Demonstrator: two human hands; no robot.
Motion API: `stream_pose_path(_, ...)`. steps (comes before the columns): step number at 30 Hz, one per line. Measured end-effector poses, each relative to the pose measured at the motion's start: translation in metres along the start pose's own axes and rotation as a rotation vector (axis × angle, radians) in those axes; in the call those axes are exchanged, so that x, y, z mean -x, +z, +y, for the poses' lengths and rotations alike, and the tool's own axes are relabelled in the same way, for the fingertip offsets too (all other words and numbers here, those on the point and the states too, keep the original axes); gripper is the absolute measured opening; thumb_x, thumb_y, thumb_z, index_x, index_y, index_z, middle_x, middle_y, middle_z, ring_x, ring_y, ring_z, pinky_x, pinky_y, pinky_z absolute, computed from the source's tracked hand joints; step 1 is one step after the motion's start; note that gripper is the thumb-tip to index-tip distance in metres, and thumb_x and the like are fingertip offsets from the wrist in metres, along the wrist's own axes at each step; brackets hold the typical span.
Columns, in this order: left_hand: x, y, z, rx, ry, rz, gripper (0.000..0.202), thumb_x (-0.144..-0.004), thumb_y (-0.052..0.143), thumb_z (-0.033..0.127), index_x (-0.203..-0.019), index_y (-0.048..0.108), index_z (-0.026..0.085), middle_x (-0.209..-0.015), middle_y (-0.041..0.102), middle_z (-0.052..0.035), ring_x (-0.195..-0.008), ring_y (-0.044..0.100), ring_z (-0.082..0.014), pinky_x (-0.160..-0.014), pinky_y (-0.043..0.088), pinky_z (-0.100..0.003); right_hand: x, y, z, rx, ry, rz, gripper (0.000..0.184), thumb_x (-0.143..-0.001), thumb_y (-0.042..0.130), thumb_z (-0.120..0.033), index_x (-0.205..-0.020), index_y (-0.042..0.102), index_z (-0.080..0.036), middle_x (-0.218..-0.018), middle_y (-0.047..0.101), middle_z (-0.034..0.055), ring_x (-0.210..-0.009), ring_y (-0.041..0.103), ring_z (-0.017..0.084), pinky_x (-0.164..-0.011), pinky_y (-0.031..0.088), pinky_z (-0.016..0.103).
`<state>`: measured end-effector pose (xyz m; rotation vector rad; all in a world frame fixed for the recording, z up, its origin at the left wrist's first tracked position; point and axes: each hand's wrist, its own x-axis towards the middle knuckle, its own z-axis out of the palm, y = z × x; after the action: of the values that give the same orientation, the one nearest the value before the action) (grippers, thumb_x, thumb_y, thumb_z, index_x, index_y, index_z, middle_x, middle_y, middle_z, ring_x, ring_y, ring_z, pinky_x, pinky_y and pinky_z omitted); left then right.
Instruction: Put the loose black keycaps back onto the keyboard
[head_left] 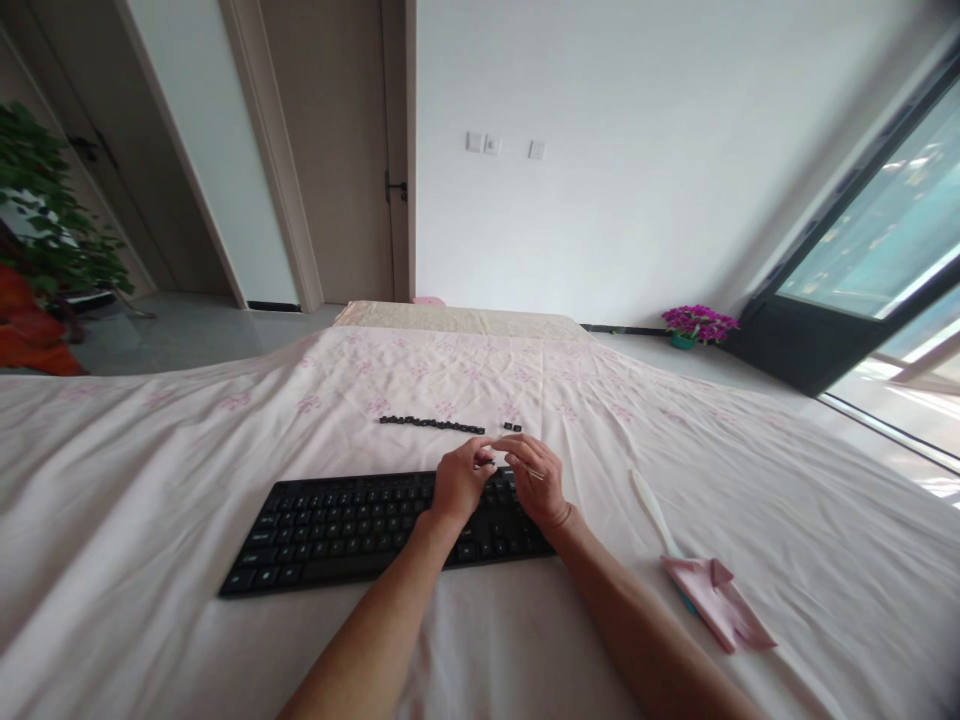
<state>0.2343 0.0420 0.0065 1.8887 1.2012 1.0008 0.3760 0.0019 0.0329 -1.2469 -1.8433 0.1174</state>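
Note:
Both my hands meet above the right part of a black keyboard point(337, 530) lying on the bedsheet. My left hand point(459, 485) is closed, with a small black keycap point(486, 463) at its fingertips. Close against it, my right hand point(541, 482) has its fingers curled over toward the same spot. A thin pale line shows across the right fingers; whether it is a ring or a slim tool I cannot tell. Past the keyboard lies a row of loose black keycaps point(431, 424), and two more keycaps point(512, 427) sit just right of that row.
To the right, a white-handled brush point(651, 510) rests on the sheet beside a folded pink cloth point(721, 603), which covers its lower part. The wrinkled pale bedsheet point(150, 500) spreads all round. Beyond the bed stand a pot of magenta flowers point(699, 325) and a leafy plant point(52, 215).

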Motion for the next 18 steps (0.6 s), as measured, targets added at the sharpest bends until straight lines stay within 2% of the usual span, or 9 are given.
stream_pose_path(3, -0.003, 0.001, -0.004, 0.127, -0.031, 0.038, 0.041, -0.074, 0.062, 0.007, -0.112, 0.061, 0.022, -0.088, 0.071, 0.0006, -0.079, 0.066, -0.0121, -0.08, 0.05, -0.025, -0.008, -0.007, -0.002, 0.285, 0.007, -0.061, 0.028, -0.095, 0.042, -0.036, -0.103, 0.067, -0.025, -0.095, 0.068, 0.0071, -0.091, 0.055, 0.022, -0.089, 0.033, 0.037)
stream_pose_path(6, -0.004, 0.002, -0.005, 0.205, -0.048, 0.067, 0.04, -0.074, 0.063, 0.006, -0.112, 0.061, 0.019, -0.088, 0.07, -0.0016, -0.078, 0.067, -0.0116, -0.079, 0.052, -0.026, -0.015, -0.01, 0.0, 0.408, -0.03, -0.153, 0.027, -0.095, 0.043, -0.036, -0.102, 0.067, -0.026, -0.084, 0.068, 0.0067, -0.091, 0.052, 0.023, -0.092, 0.03, 0.039)
stream_pose_path(8, -0.004, 0.001, -0.005, 0.238, -0.065, 0.077, 0.042, -0.073, 0.064, 0.006, -0.113, 0.06, 0.019, -0.088, 0.07, -0.0021, -0.078, 0.067, -0.0118, -0.078, 0.053, -0.026, -0.016, -0.009, 0.002, 0.392, -0.066, -0.228, 0.029, -0.097, 0.039, -0.034, -0.101, 0.066, -0.025, -0.084, 0.067, 0.0066, -0.089, 0.052, 0.022, -0.088, 0.034, 0.036)
stream_pose_path(10, -0.003, -0.001, -0.004, 0.272, -0.075, 0.084, 0.044, -0.073, 0.066, 0.007, -0.115, 0.058, 0.019, -0.089, 0.069, -0.0022, -0.078, 0.068, -0.0121, -0.077, 0.054, -0.026, -0.016, -0.007, 0.005, 0.354, -0.067, -0.283, 0.03, -0.098, 0.037, -0.033, -0.1, 0.066, -0.023, -0.084, 0.066, 0.0061, -0.084, 0.054, 0.019, -0.078, 0.039, 0.031)
stream_pose_path(13, -0.002, -0.003, -0.003, 0.308, -0.081, 0.082, 0.044, -0.074, 0.068, 0.011, -0.115, 0.057, 0.02, -0.091, 0.069, -0.0025, -0.079, 0.068, -0.0128, -0.078, 0.054, -0.026, -0.013, -0.003, 0.008, 0.306, -0.019, -0.298, 0.025, -0.096, 0.043, -0.036, -0.097, 0.065, -0.024, -0.084, 0.063, 0.0043, -0.081, 0.056, 0.017, -0.068, 0.039, 0.026)
stream_pose_path(18, -0.002, 0.0, -0.008, 0.337, -0.068, 0.063, 0.047, -0.073, 0.069, 0.012, -0.117, 0.055, 0.02, -0.094, 0.069, -0.0035, -0.08, 0.069, -0.0132, -0.076, 0.055, -0.025, -0.01, -0.002, 0.016, 0.196, 0.047, -0.283, 0.019, -0.092, 0.05, -0.033, -0.091, 0.066, -0.024, -0.087, 0.064, 0.0025, -0.08, 0.06, 0.015, -0.069, 0.041, 0.024)
